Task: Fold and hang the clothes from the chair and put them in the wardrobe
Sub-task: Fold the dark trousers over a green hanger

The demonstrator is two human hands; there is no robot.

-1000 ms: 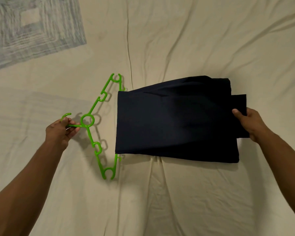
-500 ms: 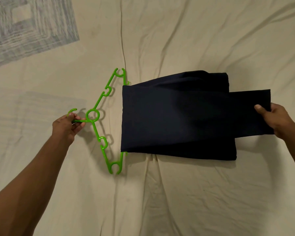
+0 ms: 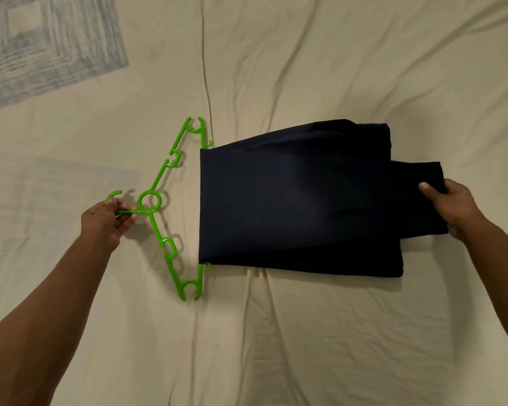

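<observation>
A folded dark navy garment (image 3: 291,200) lies flat on the bed, draped over the bottom bar of a bright green plastic hanger (image 3: 170,206); that bar is hidden under the cloth's left edge. My left hand (image 3: 106,221) grips the hanger's hook and neck at the left. My right hand (image 3: 449,209) holds the garment's inner layer at its right end, thumb on top, where that layer sticks out past the outer fold.
A wrinkled beige bedsheet (image 3: 276,332) fills the view. A grey patterned printed patch (image 3: 41,45) sits at the top left, far from both hands.
My right hand has pulled the inner layer of the garment out to the right, past the outer fold. The hanger and my left hand have kept their place beside the cloth.
</observation>
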